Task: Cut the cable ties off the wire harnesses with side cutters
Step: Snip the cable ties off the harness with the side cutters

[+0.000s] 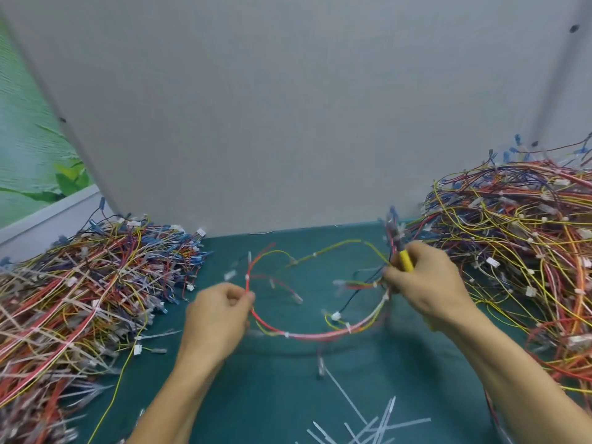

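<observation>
While the light, floppy wire harness (307,331) is sagging in a loop over the green mat (288,395), the left hand (217,318) is pinching its red wire and the right hand (426,283) is gripping yellow-handled side cutters (405,259) along with its far end, which probably handles best held near a cable tie (286,334).

Your left hand (221,315) and right hand (426,283) are bare, without gloves, rings or a watch. Both forearms, running to the frame's lower edge, show no sleeves.
</observation>
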